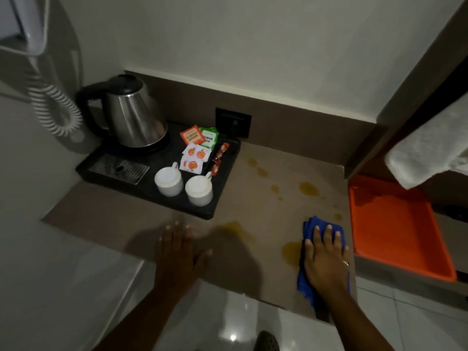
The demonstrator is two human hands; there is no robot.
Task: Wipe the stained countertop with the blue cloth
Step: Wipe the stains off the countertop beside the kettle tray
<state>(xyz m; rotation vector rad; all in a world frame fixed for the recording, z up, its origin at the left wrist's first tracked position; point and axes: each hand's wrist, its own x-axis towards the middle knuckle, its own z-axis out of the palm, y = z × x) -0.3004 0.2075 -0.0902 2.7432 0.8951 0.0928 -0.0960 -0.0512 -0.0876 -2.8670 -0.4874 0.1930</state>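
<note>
— How are the hands set?
— Both arms reach forward from the near edge. The right hand (325, 259) lies flat, fingers spread, pressing the folded blue cloth (310, 230) onto the desk (253, 269) near its right edge. The left hand (177, 252) rests palm down with fingers apart, holding nothing, on the desk's near left part.
— Any room to move?
— A bare stretch lies between the hands, marked by yellow stains (291, 250); one touches the cloth's left side. More stains (307, 189) dot the far right. An orange tray (395, 224) sits just beyond the right edge.
— And farther?
— A black tray (222, 178) on the far left carries two white cups (198, 190), sachets (195, 158) and a kettle (129, 112).
</note>
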